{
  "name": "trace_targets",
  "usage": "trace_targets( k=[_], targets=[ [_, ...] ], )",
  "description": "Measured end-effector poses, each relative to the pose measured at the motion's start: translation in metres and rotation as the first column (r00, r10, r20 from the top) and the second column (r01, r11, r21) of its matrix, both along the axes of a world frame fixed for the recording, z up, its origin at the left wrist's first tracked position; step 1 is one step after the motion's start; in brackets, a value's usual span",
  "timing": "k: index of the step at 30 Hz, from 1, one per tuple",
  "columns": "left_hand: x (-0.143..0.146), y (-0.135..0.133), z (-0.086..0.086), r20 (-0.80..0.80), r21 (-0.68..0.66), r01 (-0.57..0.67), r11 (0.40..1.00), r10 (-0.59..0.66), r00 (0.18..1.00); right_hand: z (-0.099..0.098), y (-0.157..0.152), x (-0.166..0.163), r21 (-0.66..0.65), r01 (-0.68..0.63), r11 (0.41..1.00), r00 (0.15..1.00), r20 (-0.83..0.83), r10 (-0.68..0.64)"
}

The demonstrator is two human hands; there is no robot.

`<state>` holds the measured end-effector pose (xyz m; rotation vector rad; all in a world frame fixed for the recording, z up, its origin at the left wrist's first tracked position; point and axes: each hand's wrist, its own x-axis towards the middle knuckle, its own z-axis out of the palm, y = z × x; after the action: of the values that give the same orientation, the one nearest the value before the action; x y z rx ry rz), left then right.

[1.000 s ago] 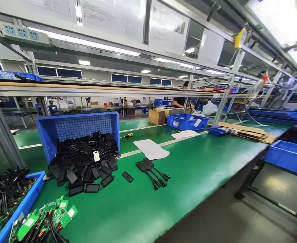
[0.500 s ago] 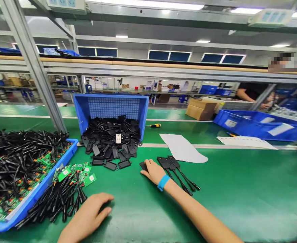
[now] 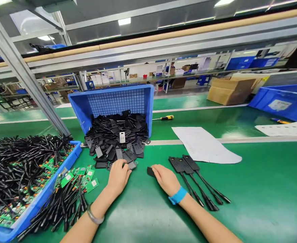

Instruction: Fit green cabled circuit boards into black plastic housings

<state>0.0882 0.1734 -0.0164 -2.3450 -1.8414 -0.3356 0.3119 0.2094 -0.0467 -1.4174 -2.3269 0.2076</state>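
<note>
My left hand point(image 3: 118, 177), with a bangle on its wrist, reaches the front of the pile, its fingers curled at a black plastic case half point(image 3: 132, 164). In my right hand point(image 3: 166, 179), which wears a blue wristband, is a small black plastic piece point(image 3: 150, 171), mostly covered by the fingers. Just right of that hand lie several black cases with cables point(image 3: 186, 165), side by side on the green table. Behind the left hand, a heap of black case parts point(image 3: 115, 130) spills from a tipped blue crate point(image 3: 150, 111).
At left, a blue tray point(image 3: 74, 155) holds many cabled circuit boards; a loose bunch of green boards with black cables point(image 3: 67, 189) lies beside it. A white paper sheet point(image 3: 206, 146), a yellow-handled screwdriver point(image 3: 167, 117), a cardboard box point(image 3: 229, 91) and a blue bin point(image 3: 280, 101) are farther back.
My left hand has moved forward and right from the bare table to the case parts, its fingers closing there. My right hand keeps the black piece beside the cabled cases. The view has shifted and tilted.
</note>
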Motion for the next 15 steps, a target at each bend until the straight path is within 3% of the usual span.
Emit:
trace_targets(
  k=[4, 7, 11, 13, 15],
  targets=[
    [-0.007, -0.015, 0.015, -0.055, -0.054, -0.038, 0.998, 0.035, 0.998, 0.001, 0.000, -0.007, 0.108, 0.139, 0.984, 0.977, 0.150, -0.154],
    [-0.036, -0.036, 0.038, -0.093, -0.074, -0.192, 0.979, 0.185, 0.978, 0.002, -0.004, -0.008, 0.259, 0.204, 0.944, 0.965, 0.109, -0.238],
    [-0.094, -0.078, 0.054, -0.087, -0.057, -0.525, 0.849, 0.520, 0.850, 0.003, -0.021, -0.012, 0.298, 0.034, 0.954, 0.997, -0.075, -0.012],
    [-0.116, -0.095, 0.052, -0.050, -0.077, -0.609, 0.789, 0.607, 0.793, 0.006, -0.031, -0.017, 0.240, -0.062, 0.969, 0.982, -0.159, 0.103],
    [-0.126, -0.103, 0.050, 0.012, -0.094, -0.633, 0.769, 0.636, 0.771, 0.010, -0.039, -0.023, 0.139, -0.159, 0.977, 0.947, -0.259, 0.191]
  ],
)
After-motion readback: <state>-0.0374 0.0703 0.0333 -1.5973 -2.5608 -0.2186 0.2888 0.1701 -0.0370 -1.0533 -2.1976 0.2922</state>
